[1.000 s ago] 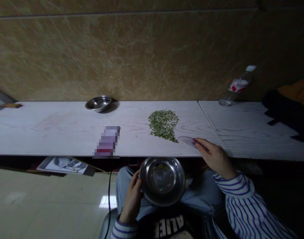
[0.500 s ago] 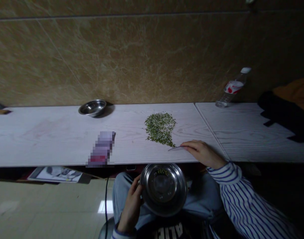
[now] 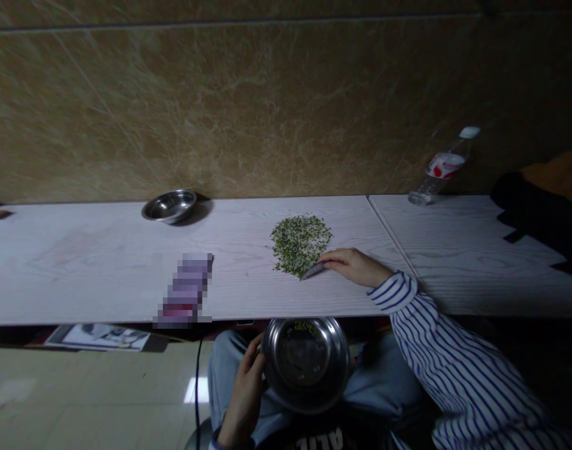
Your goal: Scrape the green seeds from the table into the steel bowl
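My left hand [image 3: 246, 385] grips the left rim of a steel bowl [image 3: 338, 375] held over my lap, just below the table edge. A few small green bits, like beans, lie in the bowl near its far side. My right hand [image 3: 354, 265] is closed on a thin flat piece [image 3: 312, 270], like a card or scraper. Its edge meets the near right side of a spread of small green beans or seeds [image 3: 299, 244] on the white table [image 3: 239, 287]. The beans lie loose in a rough round patch.
A smaller steel bowl [image 3: 169, 207] stands near the wall at back left. A blurred-out purple item [image 3: 187, 287] lies closer to the edge. At the right are a plastic bottle [image 3: 442, 169] and a dark cloth item [image 3: 539, 219]. Papers [image 3: 98, 337] sit on a shelf under the tabletop.
My right hand has moved left with the thin flat piece, which is now turned more steeply against the beans. The tail of beans at the near right has been drawn in. The left hand still holds the bowl.
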Tool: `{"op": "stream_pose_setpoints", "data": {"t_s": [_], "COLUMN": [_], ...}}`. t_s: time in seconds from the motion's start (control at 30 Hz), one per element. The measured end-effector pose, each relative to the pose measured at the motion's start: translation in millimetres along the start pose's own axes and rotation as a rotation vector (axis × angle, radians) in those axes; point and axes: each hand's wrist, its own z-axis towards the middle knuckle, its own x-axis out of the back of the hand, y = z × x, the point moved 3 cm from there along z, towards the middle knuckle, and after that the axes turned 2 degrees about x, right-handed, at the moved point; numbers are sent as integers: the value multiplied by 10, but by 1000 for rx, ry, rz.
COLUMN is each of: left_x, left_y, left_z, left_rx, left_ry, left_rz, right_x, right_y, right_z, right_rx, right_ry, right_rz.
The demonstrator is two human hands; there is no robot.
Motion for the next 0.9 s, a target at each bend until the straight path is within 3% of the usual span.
{"op": "stream_pose_setpoints", "data": {"t_s": [0.33, 0.63, 0.9], "left_x": [8, 10, -6], "left_y": [48, -4, 10], "left_z": [-3, 9, -7], "left_rx": [2, 30, 14], "left_ry": [0, 3, -34], "left_rz": [7, 19, -2], "right_x": [22, 115, 138], "right_y": [80, 228, 272], "right_z": [163, -87, -225], "right_rx": [-31, -151, -248], "right_ry": [30, 382, 433], "right_rz": [88, -16, -169]}}
